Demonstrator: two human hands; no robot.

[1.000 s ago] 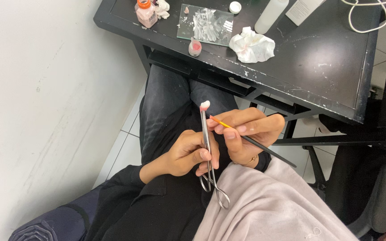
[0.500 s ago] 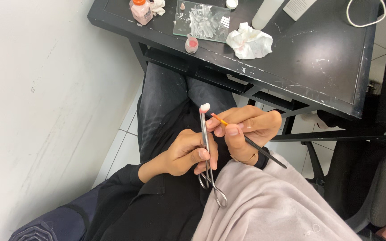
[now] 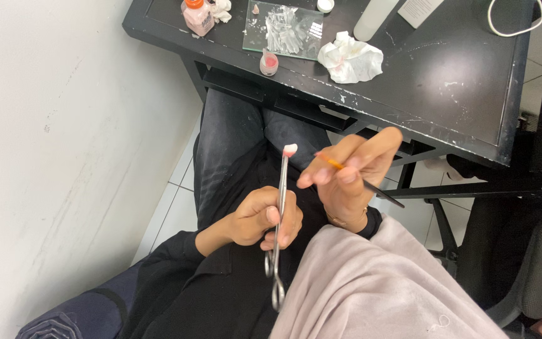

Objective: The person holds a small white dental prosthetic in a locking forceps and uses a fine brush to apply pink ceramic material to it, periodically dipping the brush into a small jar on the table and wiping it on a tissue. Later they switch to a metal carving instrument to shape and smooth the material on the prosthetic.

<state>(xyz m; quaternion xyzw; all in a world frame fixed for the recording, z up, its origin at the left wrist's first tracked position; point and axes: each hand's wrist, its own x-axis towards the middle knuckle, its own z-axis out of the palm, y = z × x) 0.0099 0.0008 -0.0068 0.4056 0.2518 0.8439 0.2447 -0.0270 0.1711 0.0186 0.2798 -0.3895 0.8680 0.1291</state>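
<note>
Left hand (image 3: 260, 220), frame centre, fist wrapped round forceps (image 3: 278, 220) pinching pink lump (image 3: 290, 150); right hand (image 3: 346, 179) beside, fingers pinching brush (image 3: 371, 186).

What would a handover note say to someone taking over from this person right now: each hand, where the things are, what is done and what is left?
Left hand: closed around long metal forceps, held upright over the lap; their tips clamp a small pink-white piece.
Right hand: pinches a thin brush with an orange and black handle, its tip just beside the piece; contact is unclear.
On the black table: a glass slab smeared white, a small pink cup, a crumpled tissue, a pink bottle.
Done: piece gripped, brush in hand.
Left: the brushwork on the piece looks unfinished.
</note>
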